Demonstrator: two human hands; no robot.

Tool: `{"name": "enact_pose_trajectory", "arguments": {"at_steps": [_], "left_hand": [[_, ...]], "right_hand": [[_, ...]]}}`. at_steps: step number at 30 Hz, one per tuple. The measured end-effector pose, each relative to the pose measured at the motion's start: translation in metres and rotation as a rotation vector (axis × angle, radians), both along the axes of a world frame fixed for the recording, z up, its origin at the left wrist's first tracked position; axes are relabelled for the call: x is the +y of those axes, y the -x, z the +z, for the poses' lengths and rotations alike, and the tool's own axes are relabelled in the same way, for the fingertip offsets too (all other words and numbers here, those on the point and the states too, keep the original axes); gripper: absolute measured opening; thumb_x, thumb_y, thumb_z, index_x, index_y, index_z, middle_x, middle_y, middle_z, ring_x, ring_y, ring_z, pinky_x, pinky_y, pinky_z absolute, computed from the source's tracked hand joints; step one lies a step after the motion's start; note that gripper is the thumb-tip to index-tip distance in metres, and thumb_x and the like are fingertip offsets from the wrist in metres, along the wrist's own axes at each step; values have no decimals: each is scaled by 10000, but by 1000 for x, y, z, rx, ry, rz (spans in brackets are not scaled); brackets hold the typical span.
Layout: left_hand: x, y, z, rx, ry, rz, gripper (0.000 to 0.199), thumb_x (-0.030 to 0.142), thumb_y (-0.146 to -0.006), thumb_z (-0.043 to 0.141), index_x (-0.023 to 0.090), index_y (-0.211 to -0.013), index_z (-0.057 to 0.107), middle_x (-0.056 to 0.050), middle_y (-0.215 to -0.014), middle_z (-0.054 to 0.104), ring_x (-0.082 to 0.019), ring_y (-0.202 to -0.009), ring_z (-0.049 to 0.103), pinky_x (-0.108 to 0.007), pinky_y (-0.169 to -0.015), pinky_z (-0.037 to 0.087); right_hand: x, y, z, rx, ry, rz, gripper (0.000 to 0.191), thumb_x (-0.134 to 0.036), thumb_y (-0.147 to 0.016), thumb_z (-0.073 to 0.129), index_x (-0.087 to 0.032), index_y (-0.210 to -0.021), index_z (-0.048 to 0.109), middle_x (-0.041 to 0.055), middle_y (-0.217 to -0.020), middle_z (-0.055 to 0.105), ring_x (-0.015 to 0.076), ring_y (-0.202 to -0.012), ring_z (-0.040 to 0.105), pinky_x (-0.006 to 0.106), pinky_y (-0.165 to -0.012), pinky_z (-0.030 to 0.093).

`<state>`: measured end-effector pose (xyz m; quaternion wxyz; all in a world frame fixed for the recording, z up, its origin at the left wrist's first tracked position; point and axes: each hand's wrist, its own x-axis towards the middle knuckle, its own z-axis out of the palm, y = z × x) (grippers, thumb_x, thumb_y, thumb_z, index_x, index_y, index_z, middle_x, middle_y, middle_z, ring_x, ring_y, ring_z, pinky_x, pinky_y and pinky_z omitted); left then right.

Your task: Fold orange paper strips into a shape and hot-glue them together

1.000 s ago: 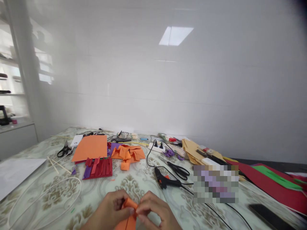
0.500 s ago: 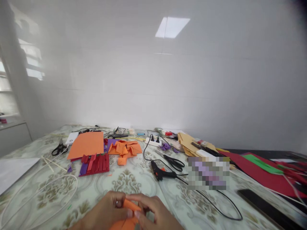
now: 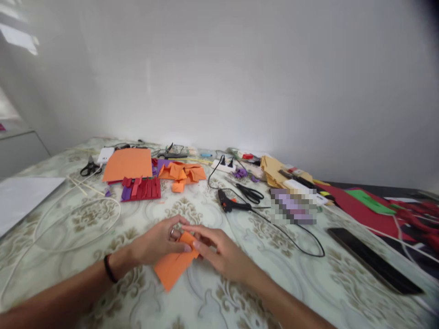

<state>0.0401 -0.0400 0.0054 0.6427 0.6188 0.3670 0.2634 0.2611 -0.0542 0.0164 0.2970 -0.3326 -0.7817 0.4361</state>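
Between my two hands is a piece of orange paper (image 3: 173, 269), its upper end folded over and its lower end hanging flat toward me. My left hand (image 3: 159, 242), with a ring on one finger, grips the paper from the left, thumb on top. From the right, my right hand (image 3: 217, 251) pinches the folded end, its thumb and fingertips close to those of the left. Part of the fold is hidden behind the fingers. Beyond the hands lie folded orange paper pieces (image 3: 185, 172) and a row of folded red strips (image 3: 147, 188).
A black glue gun (image 3: 231, 202) with its cable lies ahead, beside black-handled scissors (image 3: 252, 194). A dark phone-like slab (image 3: 373, 260) is at right. Orange sheets (image 3: 128, 164), other scissors (image 3: 90, 167) and a looped white cable (image 3: 118, 214) lie left. A power strip (image 3: 222, 166) stands farther back.
The view has tilted down, so the table and hands appear higher and both forearms show. More of the orange paper's flat lower end is visible; both hands still hold it.
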Motion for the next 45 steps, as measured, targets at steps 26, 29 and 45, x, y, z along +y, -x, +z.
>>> {"name": "enact_pose_trajectory", "arguments": {"at_steps": [26, 29, 45], "left_hand": [[2, 2, 11, 347, -321, 112, 274, 395, -856, 716, 179, -1025, 713, 1, -808, 705, -151, -726, 613, -249, -642, 440], [1, 2, 13, 310, -326, 106, 258, 372, -852, 725, 179, -1022, 713, -1, -830, 719, -153, -755, 629, -248, -665, 457], [1, 1, 12, 304, -353, 138, 235, 374, -853, 727, 166, -962, 737, -23, -934, 752, -184, -872, 657, -272, -789, 490]], "right_hand": [[4, 1, -12, 224, 317, -156, 305, -361, -829, 812, -234, -996, 591, -61, -698, 626, 118, -534, 596, 239, -497, 527], [3, 0, -13, 213, 296, -165, 302, -356, -832, 813, -238, -1003, 593, -70, -692, 615, 113, -513, 597, 246, -518, 521], [3, 0, -7, 44, 256, -191, 407, -541, -920, 662, -195, -728, 571, -20, -643, 584, 119, -560, 523, 267, -580, 455]]}}
